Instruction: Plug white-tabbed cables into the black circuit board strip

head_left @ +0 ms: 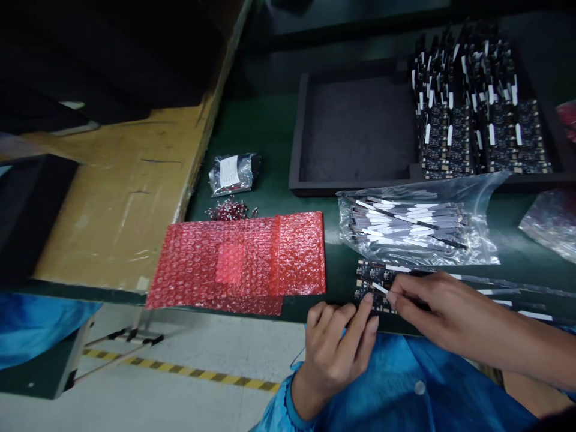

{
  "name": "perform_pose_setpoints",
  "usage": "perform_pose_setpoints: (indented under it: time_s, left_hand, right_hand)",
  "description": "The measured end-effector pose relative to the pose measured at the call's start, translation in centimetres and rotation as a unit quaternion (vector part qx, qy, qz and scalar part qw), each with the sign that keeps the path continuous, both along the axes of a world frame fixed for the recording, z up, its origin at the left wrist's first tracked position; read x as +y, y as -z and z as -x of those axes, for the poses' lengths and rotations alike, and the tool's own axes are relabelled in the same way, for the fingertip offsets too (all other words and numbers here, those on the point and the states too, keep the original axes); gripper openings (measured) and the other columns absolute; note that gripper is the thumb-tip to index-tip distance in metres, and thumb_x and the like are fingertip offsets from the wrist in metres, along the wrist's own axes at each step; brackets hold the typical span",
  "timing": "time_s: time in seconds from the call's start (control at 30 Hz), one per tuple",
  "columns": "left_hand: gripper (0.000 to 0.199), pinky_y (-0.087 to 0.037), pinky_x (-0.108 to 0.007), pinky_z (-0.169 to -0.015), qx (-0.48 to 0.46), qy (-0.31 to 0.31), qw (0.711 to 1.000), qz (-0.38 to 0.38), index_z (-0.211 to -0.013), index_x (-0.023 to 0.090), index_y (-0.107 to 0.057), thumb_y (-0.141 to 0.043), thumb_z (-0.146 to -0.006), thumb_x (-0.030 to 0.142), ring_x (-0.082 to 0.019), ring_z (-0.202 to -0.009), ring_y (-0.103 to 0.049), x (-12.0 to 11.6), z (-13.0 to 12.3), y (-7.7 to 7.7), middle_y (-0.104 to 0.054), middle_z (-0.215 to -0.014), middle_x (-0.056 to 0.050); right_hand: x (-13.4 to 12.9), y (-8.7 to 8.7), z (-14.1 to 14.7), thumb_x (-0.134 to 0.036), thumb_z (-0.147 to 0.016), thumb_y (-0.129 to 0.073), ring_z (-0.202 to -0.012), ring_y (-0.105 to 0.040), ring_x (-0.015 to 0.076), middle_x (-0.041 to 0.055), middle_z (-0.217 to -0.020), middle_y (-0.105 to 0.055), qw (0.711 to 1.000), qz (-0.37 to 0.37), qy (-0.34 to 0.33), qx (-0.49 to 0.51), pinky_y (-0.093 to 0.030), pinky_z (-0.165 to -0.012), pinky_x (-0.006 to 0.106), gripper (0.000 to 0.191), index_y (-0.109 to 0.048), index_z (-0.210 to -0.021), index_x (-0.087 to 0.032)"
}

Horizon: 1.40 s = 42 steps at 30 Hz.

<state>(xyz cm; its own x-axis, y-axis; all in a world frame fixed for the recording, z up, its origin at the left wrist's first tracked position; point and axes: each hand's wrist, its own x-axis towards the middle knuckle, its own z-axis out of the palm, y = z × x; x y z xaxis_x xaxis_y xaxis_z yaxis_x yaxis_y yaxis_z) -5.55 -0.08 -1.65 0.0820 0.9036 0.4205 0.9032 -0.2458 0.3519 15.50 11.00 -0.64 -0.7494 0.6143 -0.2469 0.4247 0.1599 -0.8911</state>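
Lying near the near edge of the bench [265,138], a dark circuit board [366,272] sits beneath both hands. The right hand [429,300] has thumb and forefinger pinched on a white strip [380,288], which slants across the board; its other fingers are mostly hidden. Whether the strip is joined to the board cannot be told. The left hand [337,342] is loosely bent, with forefinger and thumb spread apart; the forefinger's tip touches the board just beside the strip, and the hand has hold of nothing that shows.

Dark cables [499,282] with white sections run rightward from behind the right hand. Just beyond the board lies a clear bag [483,240] containing many white and dark strips [405,219]. Behind it is a black tray [355,184], whose right part holds rows of boards [450,132] with white pieces on them.

To the left, red bubble wrap [189,258] lies flat along the bench edge. Just behind it are a pile of small red pieces [229,209] with pale tips and a small packet [234,173] bearing a white label. Farther left is a brown panel [126,162]. Below, striped yellow and black tape [202,373] crosses the floor [216,345].
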Motion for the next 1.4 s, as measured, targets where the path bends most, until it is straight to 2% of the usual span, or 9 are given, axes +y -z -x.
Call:
perform_pose_setpoints:
  time_s: [0.13,0.23,0.4,0.6,1.17,1.4]
  left_hand:
    - [0.040,-0.046,-0.030,-0.073,-0.013,0.006,1.000,-0.007,-0.125,0.022,-0.063,-0.068,-0.086,0.032,-0.011,-0.071,-0.064,0.0,0.2,-0.1,-0.073,-0.087,0.002]
    - [0.037,-0.046,-0.030,-0.071,-0.017,-0.001,1.000,-0.010,-0.122,0.022,-0.065,-0.069,-0.086,0.031,-0.011,-0.070,-0.064,0.0,0.2,-0.2,-0.073,-0.087,0.002]
    - [0.040,-0.045,-0.031,-0.073,-0.009,-0.001,1.000,-0.008,-0.125,0.021,-0.063,-0.068,-0.087,0.031,-0.011,-0.070,-0.063,0.0,0.2,0.1,-0.074,-0.089,0.002]
    - [0.044,-0.044,-0.030,-0.075,0.004,-0.004,1.000,-0.005,-0.130,0.023,-0.059,-0.066,-0.088,0.030,-0.010,-0.071,-0.062,0.0,0.2,0.3,-0.073,-0.090,0.003]
    - [0.041,-0.041,-0.028,-0.073,0.050,-0.005,0.998,0.022,-0.130,0.025,-0.059,-0.064,-0.091,0.038,-0.009,-0.072,-0.059,0.6,-0.1,0.0,-0.070,-0.086,0.003]
    - [0.043,-0.042,-0.028,-0.066,0.058,0.022,0.997,0.040,-0.126,0.022,-0.062,-0.069,-0.087,0.040,-0.010,-0.072,-0.059,1.0,0.0,-0.5,-0.070,-0.088,0.004]
  right_hand:
    - [0.4,-2.2,0.4,-0.054,-0.108,-0.057,-0.056,-0.065,0.0252,-0.0021,-0.066,-0.066,0.996,0.037,-0.013,-0.082,-0.039,-0.055,0.038,0.031,-0.058,-0.084,-0.035]
    - [0.6,-3.0,0.5,-0.046,-0.115,-0.047,-0.059,-0.065,0.0236,-0.0023,-0.068,-0.066,0.992,0.037,-0.025,-0.119,-0.040,-0.059,0.036,0.034,-0.058,-0.086,-0.032]
    - [0.4,-2.6,0.6,-0.052,-0.116,-0.035,-0.061,-0.072,0.0214,-0.0041,-0.066,-0.068,0.987,0.043,-0.035,-0.153,-0.040,-0.062,0.030,0.043,-0.058,-0.085,-0.032]
    - [0.5,-3.0,0.9,-0.043,-0.114,-0.039,-0.060,-0.074,0.0277,0.0029,-0.066,-0.075,0.984,0.056,-0.034,-0.166,-0.045,-0.061,0.036,0.033,-0.059,-0.090,-0.032]
    - [0.3,-2.4,0.6,-0.044,-0.117,-0.041,-0.064,-0.075,0.0277,0.0028,-0.070,-0.076,0.986,0.049,-0.039,-0.154,-0.046,-0.065,0.036,0.035,-0.061,-0.092,-0.032]
    - [0.3,-2.5,0.6,-0.049,-0.115,-0.045,-0.056,-0.071,0.0271,-0.0005,-0.066,-0.073,0.988,0.053,-0.020,-0.142,-0.047,-0.058,0.036,0.034,-0.065,-0.091,-0.036]
